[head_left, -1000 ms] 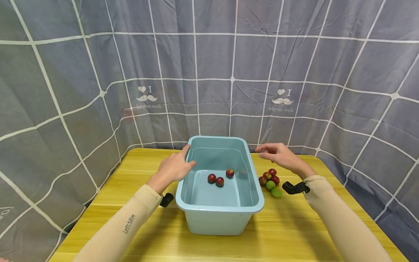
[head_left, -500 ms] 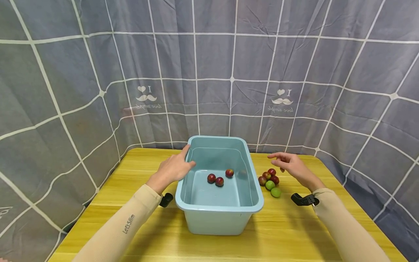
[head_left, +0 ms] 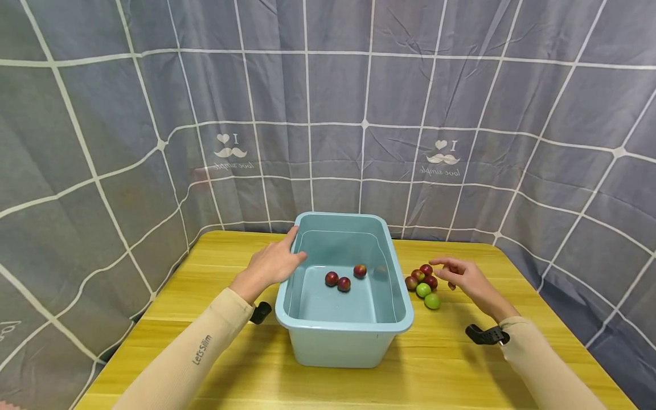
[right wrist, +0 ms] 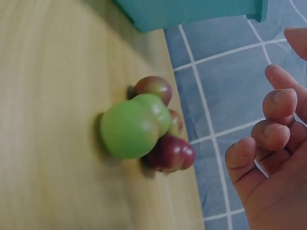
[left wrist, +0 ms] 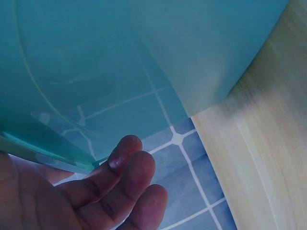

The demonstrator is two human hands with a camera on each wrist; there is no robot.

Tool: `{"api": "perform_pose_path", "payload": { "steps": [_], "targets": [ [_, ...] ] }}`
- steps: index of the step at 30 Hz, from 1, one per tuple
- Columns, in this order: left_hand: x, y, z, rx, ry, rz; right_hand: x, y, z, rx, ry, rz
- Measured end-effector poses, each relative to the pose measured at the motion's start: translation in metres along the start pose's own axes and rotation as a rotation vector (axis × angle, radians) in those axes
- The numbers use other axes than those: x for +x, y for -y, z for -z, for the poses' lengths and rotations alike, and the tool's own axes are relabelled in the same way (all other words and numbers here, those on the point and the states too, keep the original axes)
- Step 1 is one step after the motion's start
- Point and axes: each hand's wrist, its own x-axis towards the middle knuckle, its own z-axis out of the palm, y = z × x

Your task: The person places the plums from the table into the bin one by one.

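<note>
Left of centre, the left hand (head_left: 271,265) gripped the rim of the blue tub (head_left: 343,348); at right, the right hand (head_left: 468,282) hovered, fingers loosely bent, unclenched, beside loose red fruits (head_left: 411,283) and green fruits (head_left: 432,301). Mid-frame, three dark-red plums (head_left: 331,279) lay inside the tub.

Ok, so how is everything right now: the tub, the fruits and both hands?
Blue tub: upright, uncovered
Three red fruits: loose inside the tub
Four red fruits: clustered on the table
Two green fruits: on the table, beside that cluster
Left hand: holding the tub's rim
Right hand: empty, fingers bent
</note>
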Motion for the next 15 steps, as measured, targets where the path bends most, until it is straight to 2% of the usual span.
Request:
{"api": "perform_pose_path", "payload": {
  "steps": [8,15],
  "targets": [
    [-0.001,-0.001,0.000,0.005,0.007,0.002,-0.012,-0.017,-0.006,0.019,-0.002,-0.051],
    [-0.001,-0.001,0.001,-0.005,0.012,0.006,-0.022,-0.034,-0.011,0.024,-0.021,-0.052]
  ]
}}
